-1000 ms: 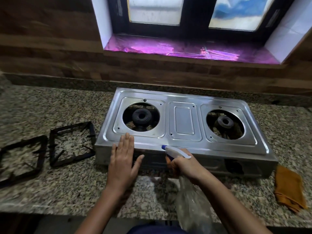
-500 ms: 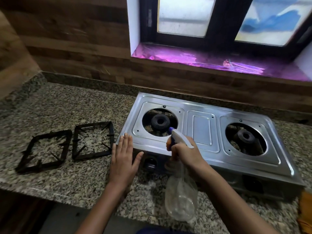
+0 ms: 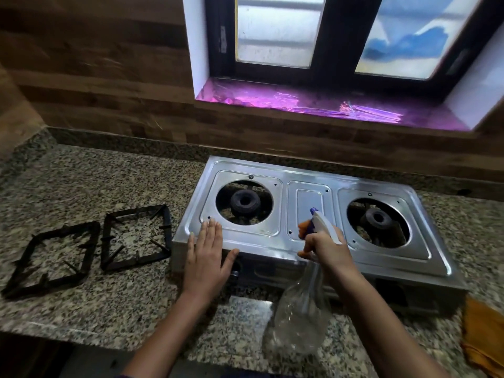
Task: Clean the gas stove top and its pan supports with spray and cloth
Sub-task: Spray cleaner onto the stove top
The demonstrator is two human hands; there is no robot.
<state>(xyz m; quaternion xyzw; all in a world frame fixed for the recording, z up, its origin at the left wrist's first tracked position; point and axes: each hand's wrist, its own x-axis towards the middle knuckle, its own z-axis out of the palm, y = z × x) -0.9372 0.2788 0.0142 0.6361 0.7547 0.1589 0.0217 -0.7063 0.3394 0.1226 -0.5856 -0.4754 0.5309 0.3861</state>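
Right grip (image 3: 327, 252), curled round the bottle (image 3: 300, 323), has swung the nozzle (image 3: 320, 222) from the left burner (image 3: 245, 201) to the centre of the stove (image 3: 259, 242); left grip (image 3: 207, 252) stays flat, fingers straight, on its front edge. Spraying seems mid-way; supports (image 3: 136, 261) wait at nine o'clock, cloth (image 3: 482, 336) at four.

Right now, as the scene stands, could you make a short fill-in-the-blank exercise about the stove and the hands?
1. The two black pan supports lie on the counter, to the ____ of the stove.
2. The right hand grips the spray bottle, its nozzle above the ____.
3. The stove shows ____ burners, both uncovered.
4. The left hand rests flat on the stove, holding ____.

Missing words: left, stove, two, nothing.
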